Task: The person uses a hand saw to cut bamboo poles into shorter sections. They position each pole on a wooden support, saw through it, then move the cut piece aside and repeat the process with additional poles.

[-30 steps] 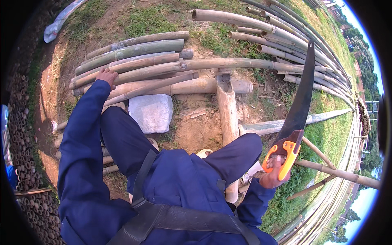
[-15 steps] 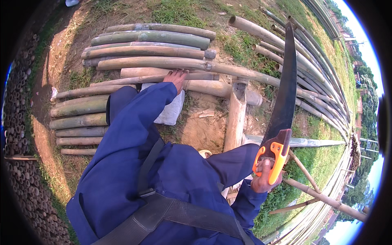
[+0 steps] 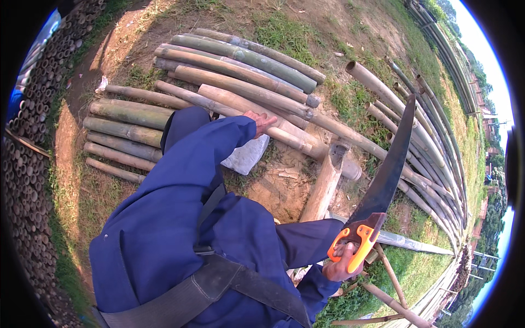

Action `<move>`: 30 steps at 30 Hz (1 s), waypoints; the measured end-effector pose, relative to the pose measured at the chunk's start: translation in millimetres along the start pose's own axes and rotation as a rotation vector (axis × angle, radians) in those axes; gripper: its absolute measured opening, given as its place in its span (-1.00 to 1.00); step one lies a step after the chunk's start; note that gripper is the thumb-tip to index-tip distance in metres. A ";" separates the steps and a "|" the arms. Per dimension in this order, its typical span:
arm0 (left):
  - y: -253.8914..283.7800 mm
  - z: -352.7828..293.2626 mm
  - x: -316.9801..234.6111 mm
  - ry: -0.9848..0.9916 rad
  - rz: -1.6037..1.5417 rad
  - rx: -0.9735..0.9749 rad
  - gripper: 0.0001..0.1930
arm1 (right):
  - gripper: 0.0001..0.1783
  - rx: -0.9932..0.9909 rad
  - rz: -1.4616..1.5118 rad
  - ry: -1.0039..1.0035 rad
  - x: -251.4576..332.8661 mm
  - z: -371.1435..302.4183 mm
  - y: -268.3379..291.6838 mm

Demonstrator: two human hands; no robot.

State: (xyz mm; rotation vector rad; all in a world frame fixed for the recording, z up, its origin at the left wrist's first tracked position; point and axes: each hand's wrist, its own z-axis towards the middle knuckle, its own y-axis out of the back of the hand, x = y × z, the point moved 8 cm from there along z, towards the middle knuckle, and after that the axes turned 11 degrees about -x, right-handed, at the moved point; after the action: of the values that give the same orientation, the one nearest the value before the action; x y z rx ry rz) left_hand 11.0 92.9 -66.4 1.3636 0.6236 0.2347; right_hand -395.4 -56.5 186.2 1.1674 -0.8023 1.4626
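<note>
The slim bamboo pole (image 3: 287, 138) lies right at the left hand (image 3: 261, 123), which rests over it toward its right end; the fingers look partly bent, but I cannot tell how far that grip is closed around it. The right hand (image 3: 342, 265) is well apart, beyond the notched post (image 3: 317, 194), its grip closed through the orange handle of a saw (image 3: 388, 169).

The pole's long axis slants from the far left toward the near right, along the thick bamboo log (image 3: 353, 170). The saw blade points up and away from the person, roughly square to that line, well to the right of the pole's end and not touching it. The pole's right end stops near the post, short of its cut top.

On the near side of the log, a pale stone block (image 3: 249, 153) sits below the left forearm, and bare ground (image 3: 281, 186) lies between block and post. On the far side, a row of cut poles (image 3: 246, 54) crowds the left, leaving little room there. Past the saw's tip, a spread of long poles (image 3: 432, 142) bounds the right.
</note>
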 end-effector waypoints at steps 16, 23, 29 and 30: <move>59.3 20.8 -135.6 -0.388 0.115 -0.050 -0.35 | -0.85 -0.045 0.125 0.016 -15.3 11.6 26.6; 76.6 74.9 -164.0 -0.408 0.075 0.036 -0.19 | -0.85 -0.141 0.158 -0.035 -20.2 13.2 49.4; 64.9 104.3 -148.6 -0.319 0.024 0.054 -0.18 | -0.90 -0.196 0.168 -0.071 -27.4 8.3 70.1; 74.8 106.2 -155.8 -0.303 0.012 0.055 -0.22 | -0.91 -0.196 0.164 -0.064 -29.7 8.7 73.1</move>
State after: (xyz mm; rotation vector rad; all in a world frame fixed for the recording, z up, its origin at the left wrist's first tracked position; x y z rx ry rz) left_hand -44.2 -58.6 56.6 1.4215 0.3700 0.0186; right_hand -464.9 -90.2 168.1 1.0229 -1.0817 1.4480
